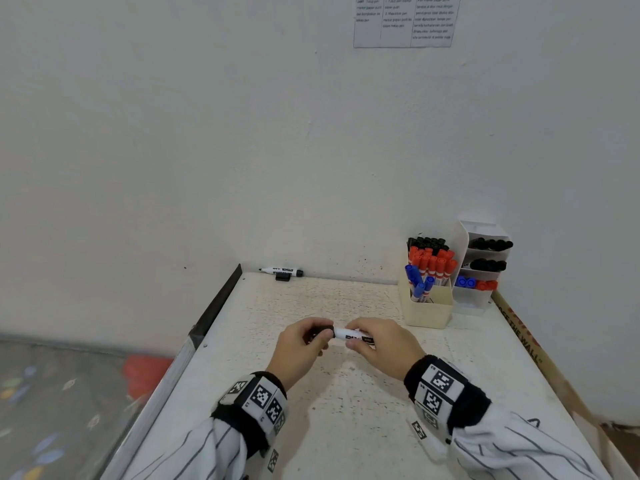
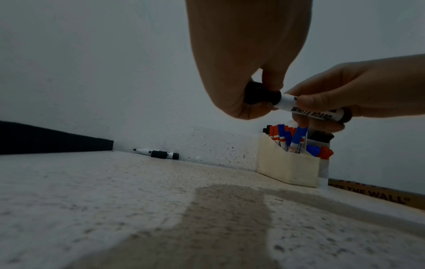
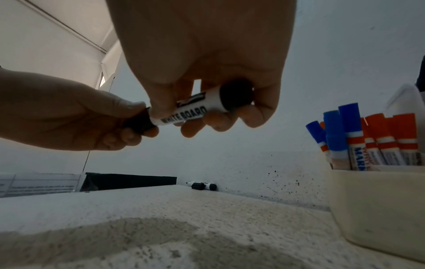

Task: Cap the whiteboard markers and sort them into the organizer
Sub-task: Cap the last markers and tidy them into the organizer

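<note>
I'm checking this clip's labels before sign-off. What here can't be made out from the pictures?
- Whether the black cap is fully seated on the white whiteboard marker: the left hand's grip hides the joint in all views.
- Printed paper notice on the wall, head view: cut off by the top edge, text too small.
- Red object on the floor, head view: blurred.

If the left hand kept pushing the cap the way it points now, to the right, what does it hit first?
The left hand grips the black cap, already at the marker barrel's end, so it meets that first, then the right hand gripping the barrel.
</note>
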Tool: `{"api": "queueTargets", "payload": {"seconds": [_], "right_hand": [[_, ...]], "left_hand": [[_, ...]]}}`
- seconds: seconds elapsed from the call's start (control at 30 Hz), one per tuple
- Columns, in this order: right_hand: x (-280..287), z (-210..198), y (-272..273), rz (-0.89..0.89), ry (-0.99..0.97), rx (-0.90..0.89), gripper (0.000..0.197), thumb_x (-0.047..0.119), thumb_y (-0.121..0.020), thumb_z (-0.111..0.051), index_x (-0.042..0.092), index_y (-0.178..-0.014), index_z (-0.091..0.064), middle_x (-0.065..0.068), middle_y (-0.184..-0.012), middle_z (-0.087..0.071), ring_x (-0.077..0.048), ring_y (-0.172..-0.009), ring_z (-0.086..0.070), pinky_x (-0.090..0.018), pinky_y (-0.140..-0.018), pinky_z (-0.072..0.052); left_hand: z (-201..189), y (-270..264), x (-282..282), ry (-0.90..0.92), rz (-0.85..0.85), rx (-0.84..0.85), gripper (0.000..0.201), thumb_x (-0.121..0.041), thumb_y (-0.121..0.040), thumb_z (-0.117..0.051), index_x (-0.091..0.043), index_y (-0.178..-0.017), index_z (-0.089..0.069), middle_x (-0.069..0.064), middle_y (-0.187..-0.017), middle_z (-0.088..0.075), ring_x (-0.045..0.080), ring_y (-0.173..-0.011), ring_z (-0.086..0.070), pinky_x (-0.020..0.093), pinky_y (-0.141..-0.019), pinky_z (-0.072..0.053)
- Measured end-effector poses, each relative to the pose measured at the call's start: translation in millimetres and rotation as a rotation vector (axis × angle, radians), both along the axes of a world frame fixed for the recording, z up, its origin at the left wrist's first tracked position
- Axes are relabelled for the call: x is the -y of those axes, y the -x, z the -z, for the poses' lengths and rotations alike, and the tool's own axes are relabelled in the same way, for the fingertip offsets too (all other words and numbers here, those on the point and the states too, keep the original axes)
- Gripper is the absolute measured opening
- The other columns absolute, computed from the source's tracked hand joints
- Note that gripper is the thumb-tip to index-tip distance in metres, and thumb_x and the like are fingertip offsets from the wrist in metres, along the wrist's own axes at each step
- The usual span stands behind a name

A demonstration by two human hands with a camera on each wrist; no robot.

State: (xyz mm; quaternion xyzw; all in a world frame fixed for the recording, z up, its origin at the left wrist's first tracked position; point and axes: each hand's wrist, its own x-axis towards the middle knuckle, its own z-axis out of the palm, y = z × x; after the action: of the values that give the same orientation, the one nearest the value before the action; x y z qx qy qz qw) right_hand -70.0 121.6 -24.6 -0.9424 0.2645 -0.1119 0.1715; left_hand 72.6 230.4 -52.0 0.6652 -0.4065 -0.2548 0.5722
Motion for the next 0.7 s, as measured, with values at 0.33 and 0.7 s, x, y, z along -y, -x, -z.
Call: {"api": "queueTargets", "payload": {"seconds": [0.33,0.7], "right_hand": [[-2.8,-0.9,8.1,-0.019,-0.036,0.005,0.025,0.044,-0.088,-0.054,0.034,-0.110,-0.060,0.010,-0.098,-0.065,-0.007,-0.083,-0.053,-0.022,-0.068,-0.039],[-9.9,-2.0,9.1,-0.087,-0.026,0.047,0.023,0.045,-0.086,-0.057,0.029,-0.099,-0.065,0.007,-0.088,-0.067,-0.010,-0.078,-0.057,-0.024,-0.064,-0.043]], "left_hand": [[-6.0,-3.7,-8.4,-0.105,0.132,-0.004,0.012,-0.006,-0.083,-0.066,-0.018,-0.087,-0.065,0.002,-0.078,-0.069,0.010,-0.065,-0.064,0.021,-0.063,-0.051],[-17.1,14.5,-2.3,-0.275,0.087,0.195,0.036,-0.019,-0.096,-0.038,-0.010,-0.066,-0.057,-0.001,-0.058,-0.052,0.012,-0.053,-0.043,0.025,-0.055,-0.034]]}}
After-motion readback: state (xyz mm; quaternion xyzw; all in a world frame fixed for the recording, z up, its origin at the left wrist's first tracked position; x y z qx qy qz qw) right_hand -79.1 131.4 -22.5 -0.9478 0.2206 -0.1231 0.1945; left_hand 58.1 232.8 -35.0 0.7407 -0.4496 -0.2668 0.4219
